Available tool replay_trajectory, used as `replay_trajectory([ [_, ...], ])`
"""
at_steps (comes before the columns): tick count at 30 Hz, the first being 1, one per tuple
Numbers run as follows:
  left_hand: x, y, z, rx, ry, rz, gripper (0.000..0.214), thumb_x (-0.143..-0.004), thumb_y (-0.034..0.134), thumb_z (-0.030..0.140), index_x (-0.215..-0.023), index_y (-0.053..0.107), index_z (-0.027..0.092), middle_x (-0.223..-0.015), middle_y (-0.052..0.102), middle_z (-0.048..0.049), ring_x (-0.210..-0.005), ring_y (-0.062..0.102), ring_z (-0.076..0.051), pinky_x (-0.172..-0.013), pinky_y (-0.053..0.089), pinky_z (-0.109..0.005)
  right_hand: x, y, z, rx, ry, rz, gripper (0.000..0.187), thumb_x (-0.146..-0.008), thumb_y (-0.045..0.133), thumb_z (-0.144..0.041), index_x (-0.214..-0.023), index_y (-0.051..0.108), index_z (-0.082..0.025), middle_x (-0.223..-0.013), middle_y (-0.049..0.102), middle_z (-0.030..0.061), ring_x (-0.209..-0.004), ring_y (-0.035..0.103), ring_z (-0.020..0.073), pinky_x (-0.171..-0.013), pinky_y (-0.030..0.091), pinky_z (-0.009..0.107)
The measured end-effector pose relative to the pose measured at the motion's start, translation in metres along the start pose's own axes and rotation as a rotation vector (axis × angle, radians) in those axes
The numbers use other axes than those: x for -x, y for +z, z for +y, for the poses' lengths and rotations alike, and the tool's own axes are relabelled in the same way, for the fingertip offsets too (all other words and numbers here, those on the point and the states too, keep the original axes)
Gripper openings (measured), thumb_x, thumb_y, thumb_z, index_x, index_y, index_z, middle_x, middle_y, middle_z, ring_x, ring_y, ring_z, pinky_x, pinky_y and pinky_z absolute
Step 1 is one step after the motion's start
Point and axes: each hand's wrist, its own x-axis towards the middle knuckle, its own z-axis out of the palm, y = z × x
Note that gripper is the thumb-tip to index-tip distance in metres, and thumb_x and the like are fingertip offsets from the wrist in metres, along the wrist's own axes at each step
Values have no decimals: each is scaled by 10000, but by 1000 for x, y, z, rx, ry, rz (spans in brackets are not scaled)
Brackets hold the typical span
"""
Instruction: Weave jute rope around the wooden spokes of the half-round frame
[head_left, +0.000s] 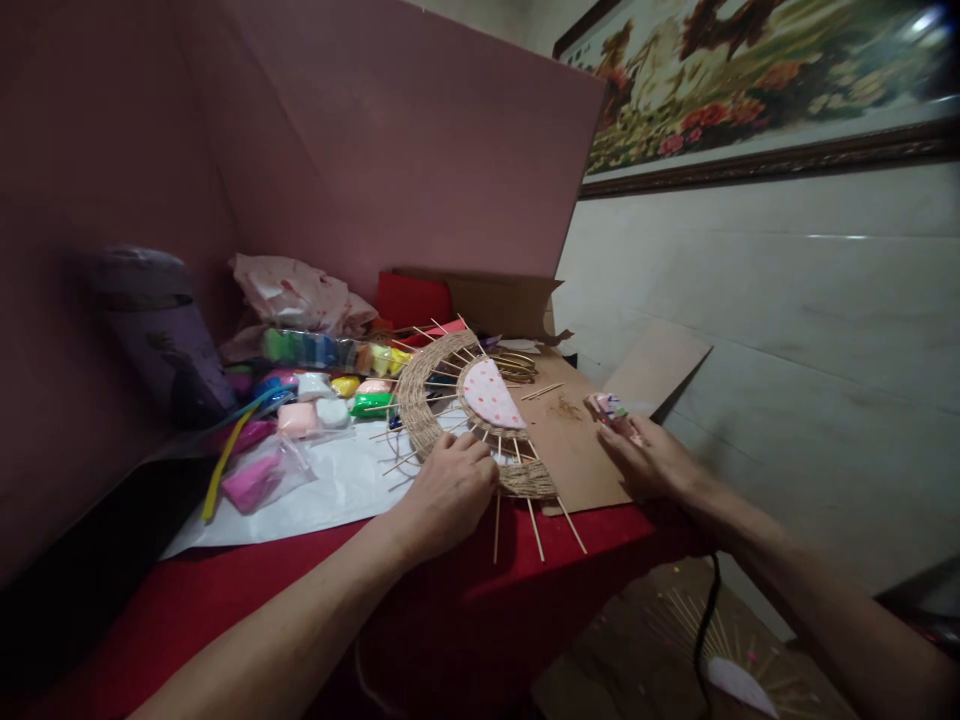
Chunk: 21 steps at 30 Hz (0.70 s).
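Observation:
My left hand is closed on the lower rim of a half-round woven fan made of twine wound between thin wooden sticks. A pink dotted half-circle of cloth covers the fan's centre, and bare stick ends stick out past the twine. To the right, my right hand grips a small, colourfully patterned object; its kind is unclear, as the fingers partly cover it. That hand is over the right side of a brown cardboard sheet, apart from the fan.
Bags of coloured clay lie on white paper at left, beside a purple tumbler. Loose sticks and twine scraps rest on the cardboard. A black cord hangs off the red-covered table; another stick fan lies below.

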Motion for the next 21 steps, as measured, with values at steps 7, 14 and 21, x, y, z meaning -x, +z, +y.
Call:
replay_trajectory([
  [7,-1,0,1,-1,1,-5,170,-837,442,174,-713,558,162,-775,575,-36,-809,471,-186,-754,319,-341,-25,26,12,406,51,84,431,-854,376,-360,-1168,465,-80,-1136,557,203,-1032,533,282,-807,387,335],
  [14,0,-1,0,-8,13,-2,172,-840,436,180,-725,564,162,-797,584,-39,-814,469,-187,-755,314,-343,-26,35,8,458,-23,27,425,-880,335,-440,-1161,520,-181,-1011,574,151,-948,558,281,-746,407,355],
  [21,1,-4,1,50,1,0,177,-835,436,169,-734,580,159,-805,588,-45,-822,470,-187,-759,319,-344,7,36,-32,309,-353,229,287,-869,438,-315,-1065,585,-165,-1009,548,123,-951,523,244,-813,411,368],
])
